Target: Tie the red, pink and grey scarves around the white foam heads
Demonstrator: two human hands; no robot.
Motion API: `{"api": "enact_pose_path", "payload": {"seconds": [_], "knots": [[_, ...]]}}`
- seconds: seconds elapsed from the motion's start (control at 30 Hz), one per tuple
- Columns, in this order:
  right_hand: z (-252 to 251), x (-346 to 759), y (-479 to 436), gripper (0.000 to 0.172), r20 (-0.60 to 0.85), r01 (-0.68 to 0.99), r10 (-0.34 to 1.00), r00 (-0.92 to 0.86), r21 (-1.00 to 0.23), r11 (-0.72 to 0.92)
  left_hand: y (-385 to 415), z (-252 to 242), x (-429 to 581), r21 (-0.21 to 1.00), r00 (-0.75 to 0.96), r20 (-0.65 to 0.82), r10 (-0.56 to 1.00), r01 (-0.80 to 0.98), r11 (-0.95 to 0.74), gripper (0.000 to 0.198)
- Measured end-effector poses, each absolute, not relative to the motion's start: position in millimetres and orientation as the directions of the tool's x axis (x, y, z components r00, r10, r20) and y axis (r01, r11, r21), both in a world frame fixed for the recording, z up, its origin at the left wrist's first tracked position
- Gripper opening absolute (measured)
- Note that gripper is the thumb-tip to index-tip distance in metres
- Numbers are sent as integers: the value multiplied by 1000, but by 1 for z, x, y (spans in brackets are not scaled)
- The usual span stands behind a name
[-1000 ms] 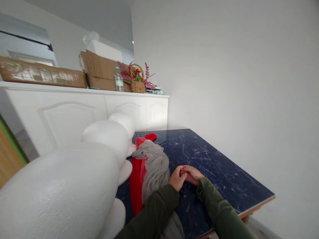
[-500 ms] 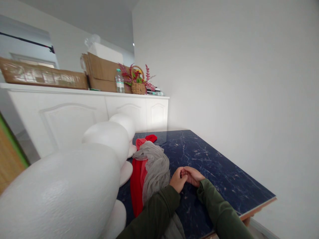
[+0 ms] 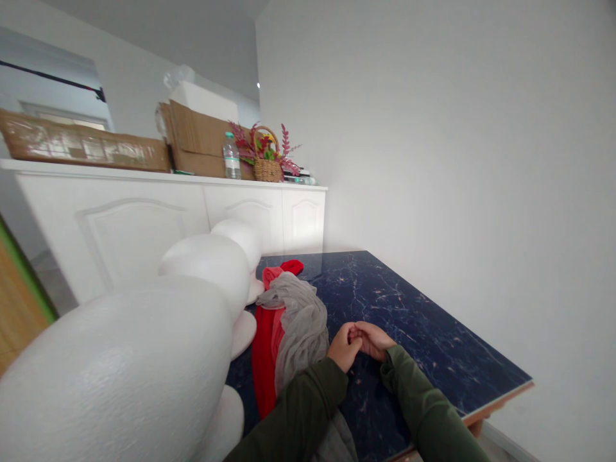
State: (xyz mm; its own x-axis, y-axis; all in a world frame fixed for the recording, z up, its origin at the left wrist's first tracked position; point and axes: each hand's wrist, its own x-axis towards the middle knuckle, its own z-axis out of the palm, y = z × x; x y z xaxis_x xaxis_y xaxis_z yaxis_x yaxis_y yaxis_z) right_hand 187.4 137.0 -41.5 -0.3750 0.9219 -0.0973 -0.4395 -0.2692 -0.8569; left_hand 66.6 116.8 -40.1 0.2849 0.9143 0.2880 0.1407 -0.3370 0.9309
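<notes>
My left hand (image 3: 344,347) and my right hand (image 3: 371,340) rest together above the dark blue table. Their fingers are curled in and touch each other, and no object shows between them. Just left of my left hand lies a crumpled grey scarf (image 3: 301,314), partly covered by my left sleeve. Under and beside it are a red scarf (image 3: 262,359) and a coral scarf (image 3: 272,274). Three smooth white mannequin heads, the near one (image 3: 120,366), the middle one (image 3: 212,266) and the far one (image 3: 242,239), stand in a row on the left.
The marbled blue tabletop (image 3: 414,327) runs to the wall on the right. Beyond it stands a white cabinet (image 3: 129,224). On top are a cardboard box (image 3: 202,138), a long taped box (image 3: 86,146), a water bottle (image 3: 231,157) and a wicker basket (image 3: 267,170) of flowers.
</notes>
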Motion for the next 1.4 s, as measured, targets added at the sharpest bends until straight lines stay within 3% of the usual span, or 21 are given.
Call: {"api": "enact_pose_path", "payload": {"seconds": [1.4], "knots": [[-44, 189, 140, 18, -98, -444, 921, -378, -853, -274, 118, -41, 66, 931, 274, 274, 922, 165, -326, 32]]}}
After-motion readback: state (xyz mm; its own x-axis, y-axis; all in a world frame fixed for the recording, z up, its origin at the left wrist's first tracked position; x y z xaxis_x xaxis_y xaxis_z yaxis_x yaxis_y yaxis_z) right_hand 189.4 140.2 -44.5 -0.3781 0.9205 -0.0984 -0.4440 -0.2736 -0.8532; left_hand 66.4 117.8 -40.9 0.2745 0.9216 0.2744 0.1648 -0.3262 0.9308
